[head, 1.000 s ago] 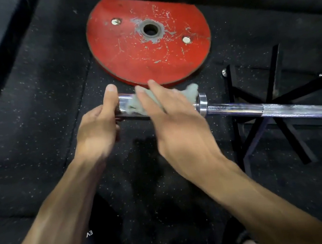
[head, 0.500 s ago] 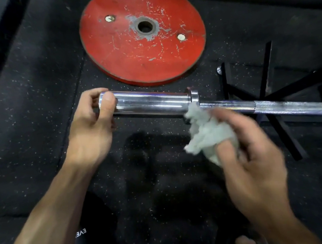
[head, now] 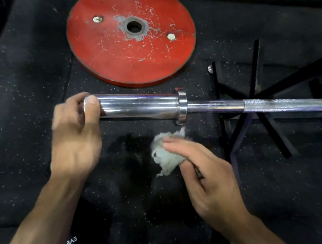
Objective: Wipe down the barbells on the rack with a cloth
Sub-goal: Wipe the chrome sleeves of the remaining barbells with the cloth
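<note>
The left hand point(head: 75, 140) curls its thumb and fingers round the end of the barbell point(head: 140, 107) sleeve at nine o'clock; the right hand point(head: 205, 175) pinches the crumpled cloth point(head: 164, 156) below the collar, apart from the steel; bare rubber floor point(head: 26, 138) lies open at seven o'clock; the red plate point(head: 131, 38) sits at twelve; black rack legs point(head: 253, 90) crowd three o'clock.

Black speckled rubber floor point(head: 33, 117) — dim.
</note>
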`<state>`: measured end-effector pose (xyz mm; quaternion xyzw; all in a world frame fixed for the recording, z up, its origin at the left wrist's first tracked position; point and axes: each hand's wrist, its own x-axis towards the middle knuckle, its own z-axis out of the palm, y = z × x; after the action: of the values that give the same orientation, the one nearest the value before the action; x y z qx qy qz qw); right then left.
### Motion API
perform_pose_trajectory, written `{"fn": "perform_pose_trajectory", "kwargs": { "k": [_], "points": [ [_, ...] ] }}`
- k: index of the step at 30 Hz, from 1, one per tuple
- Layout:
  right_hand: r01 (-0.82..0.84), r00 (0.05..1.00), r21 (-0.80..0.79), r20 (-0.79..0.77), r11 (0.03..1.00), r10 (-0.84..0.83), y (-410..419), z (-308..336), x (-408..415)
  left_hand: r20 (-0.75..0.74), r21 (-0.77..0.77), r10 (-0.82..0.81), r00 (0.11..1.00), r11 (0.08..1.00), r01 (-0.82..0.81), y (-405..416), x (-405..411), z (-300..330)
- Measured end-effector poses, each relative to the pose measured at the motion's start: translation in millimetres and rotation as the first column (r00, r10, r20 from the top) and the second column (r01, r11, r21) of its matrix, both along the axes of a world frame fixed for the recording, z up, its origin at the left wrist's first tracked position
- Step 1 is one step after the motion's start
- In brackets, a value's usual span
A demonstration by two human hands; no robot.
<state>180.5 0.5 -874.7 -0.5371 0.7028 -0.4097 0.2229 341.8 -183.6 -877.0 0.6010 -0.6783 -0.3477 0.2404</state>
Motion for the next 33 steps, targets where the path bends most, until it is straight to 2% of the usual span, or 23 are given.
{"fn": "perform_pose_trajectory", "kwargs": {
  "k": [2, 4, 6, 8, 10, 12, 15, 20, 23, 25, 27, 30, 31, 33],
  "points": [
    [0.044, 0.997, 0.036, 0.056, 0.998, -0.046, 10.4, 5.8, -6.1, 0.098, -0.231, -0.058, 0.993, 0.97, 0.08, 6.3, -8.2, 8.9],
    [0.092, 0.995, 0.03, 0.037, 0.995, -0.093, 16.1, 16.4, -17.5, 0.151, -0.32, -0.17, 0.974, 0.924, 0.211, 15.1, -23.6, 17.3],
    [0.207, 0.978, 0.02, 0.007, 0.978, -0.207, 16.0, 30.4, -36.5, 0.241, -0.342, -0.241, 0.94, 0.885, 0.315, 20.5, -40.9, 24.2],
    [0.383, 0.923, -0.025, -0.023, 0.923, -0.383, 13.5, 44.6, -64.4, 0.333, -0.342, -0.313, 0.889, 0.839, 0.423, 25.0, -57.6, 25.7],
    [0.469, 0.88, -0.117, -0.017, 0.875, -0.474, 9.3, 50.0, -95.8, 0.345, -0.251, -0.414, 0.842, 0.824, 0.508, 28.3, -69.4, 21.9],
    [0.439, 0.895, -0.065, -0.06, 0.896, -0.442, 3.6, 45.2, -116.6, 0.391, -0.204, -0.46, 0.798, 0.802, 0.562, 29.3, -74.0, 16.5],
    [0.314, 0.935, 0.171, -0.228, 0.934, -0.272, 2.0, 18.7, -119.5, 0.406, -0.191, -0.481, 0.777, 0.787, 0.587, 25.5, -72.8, 12.2],
    [0.273, 0.82, 0.192, -0.559, 0.942, -0.124, -28.4, 1.4, -76.4, 0.423, -0.174, -0.473, 0.773, 0.795, 0.581, 18.7, -79.9, 16.4],
    [0.161, 0.818, 0.225, -0.576, 0.961, -0.003, -56.6, 2.1, -39.3, 0.452, -0.159, -0.461, 0.764, 0.801, 0.577, 15.8, -83.7, 18.6],
    [0.108, 0.793, 0.256, -0.605, 0.961, 0.072, -53.0, 8.8, -49.1, 0.454, -0.147, -0.467, 0.759, 0.801, 0.581, 15.3, -83.4, 19.8],
    [0.178, 0.749, 0.284, -0.66, 0.942, 0.058, -31.8, 9.0, -87.4, 0.437, -0.14, -0.477, 0.762, 0.801, 0.582, 15.2, -84.4, 20.0],
    [0.414, 0.728, 0.327, -0.679, 0.85, -0.093, -15.6, 16.4, -117.8, 0.431, -0.133, -0.476, 0.767, 0.807, 0.576, 15.8, -83.9, 20.0],
    [0.418, 0.719, 0.334, -0.69, 0.845, -0.082, -21.7, 16.9, -106.2, 0.435, -0.124, -0.482, 0.761, 0.805, 0.58, 16.2, -85.1, 20.8],
    [0.318, 0.708, 0.335, -0.706, 0.887, 0.013, -40.9, 11.4, -71.7, 0.45, -0.108, -0.487, 0.749, 0.803, 0.587, 15.9, -86.8, 22.8]
  ]
}}
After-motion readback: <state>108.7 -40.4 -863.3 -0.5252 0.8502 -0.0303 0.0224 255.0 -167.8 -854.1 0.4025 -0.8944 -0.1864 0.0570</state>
